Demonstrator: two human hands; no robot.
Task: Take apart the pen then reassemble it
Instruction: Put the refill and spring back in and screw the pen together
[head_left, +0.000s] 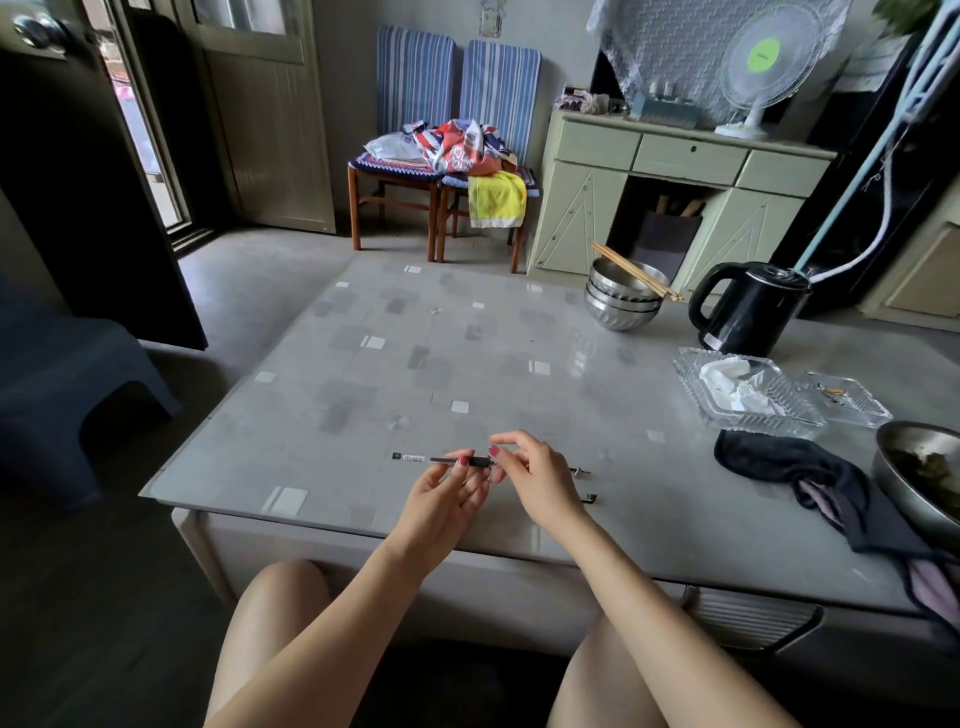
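Observation:
A slim pen (431, 459) with a clear barrel and a black grip section is held level over the near part of the grey table (426, 364), its black end pointing left. My left hand (447, 499) pinches it at the grip from below. My right hand (535, 478) pinches the pen's right end with thumb and forefinger. That end is hidden by the fingers. Two small dark pen parts lie on the table to the right of my right hand, one (581, 471) farther, one (589, 498) nearer.
On the table's right side lie a black cloth (789, 467), a glass tray (748, 400) with crumpled tissue, a small glass dish (849, 397), a black kettle (748, 306), stacked steel bowls (621, 301) with chopsticks, and a metal bowl (919, 473). Two chairs stand beyond the table.

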